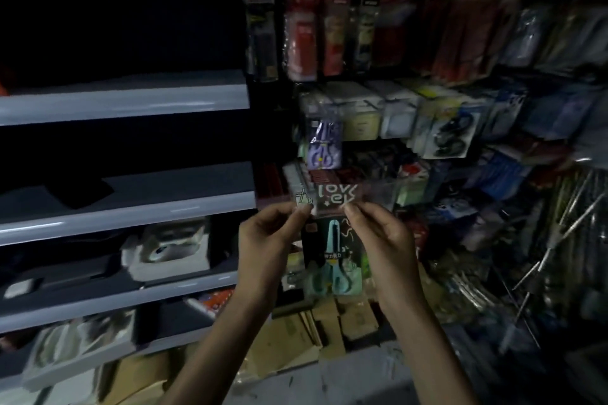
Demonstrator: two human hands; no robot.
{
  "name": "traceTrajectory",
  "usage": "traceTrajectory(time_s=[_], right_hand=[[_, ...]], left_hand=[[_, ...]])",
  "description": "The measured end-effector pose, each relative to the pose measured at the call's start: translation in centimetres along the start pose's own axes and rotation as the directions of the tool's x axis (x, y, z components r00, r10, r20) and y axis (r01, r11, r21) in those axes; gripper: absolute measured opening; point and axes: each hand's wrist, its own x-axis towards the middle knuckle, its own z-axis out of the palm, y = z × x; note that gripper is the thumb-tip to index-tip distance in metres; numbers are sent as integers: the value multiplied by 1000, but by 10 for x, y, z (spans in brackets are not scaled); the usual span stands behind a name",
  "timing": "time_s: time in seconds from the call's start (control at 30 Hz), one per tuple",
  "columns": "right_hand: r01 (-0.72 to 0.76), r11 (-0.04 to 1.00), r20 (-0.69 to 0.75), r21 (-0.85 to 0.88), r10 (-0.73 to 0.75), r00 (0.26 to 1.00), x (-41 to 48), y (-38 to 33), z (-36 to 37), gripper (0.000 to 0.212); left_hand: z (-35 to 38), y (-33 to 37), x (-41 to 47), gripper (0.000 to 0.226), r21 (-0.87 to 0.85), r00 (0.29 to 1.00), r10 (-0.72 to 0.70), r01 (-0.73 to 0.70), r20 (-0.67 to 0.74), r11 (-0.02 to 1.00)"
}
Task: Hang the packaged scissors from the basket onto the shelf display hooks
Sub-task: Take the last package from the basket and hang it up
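grey metal shelves (125, 102) fill the left half of the frame, dim, with blurred boxes on the lower tiers. the right half is a crowded display wall (427, 43) of hanging packs, red and dark ones in the top row, paler ones beneath. flattened cardboard boxes (329, 322) lie on the floor at lower centre. both forearms rise from the bottom edge to the middle of the frame, where the left hand (266, 240) and the right hand (381, 240) meet at the top of the packaged scissors (332, 260). each hand pinches an upper corner of the pack's clear header between thumb and curled fingers, and the pack hangs upright below them, teal handles at the bottom. it is held in front of the display wall, just below a hanging purple scissors pack (320, 148). whether the header touches a hook is too blurred to tell.
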Motion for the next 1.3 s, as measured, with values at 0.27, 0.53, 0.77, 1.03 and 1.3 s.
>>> traceTrajectory(time_s=[0.27,0.53,0.77,1.03,1.3], right_hand=[[26,999,3,-18,-26,1000,62,24,-38,15],[-39,998,-6,56,39,999,136,65,-40,18],[-21,998,-15,53,21,1000,210,80,-30,15],[46,995,-32,89,-43,999,261,97,-31,16],[77,990,63,118,-85,994,284,92,-31,8]], left_hand=[[54,-26,39,12,37,1000,-16,16,4,999],[75,-74,108,12,5,1000,-14,14,-27,1000],[92,-95,171,13,14,994,43,-42,-101,999],[100,-91,216,21,161,926,303,-271,-227,949],[115,-83,233,34,249,891,357,-292,-280,923]])
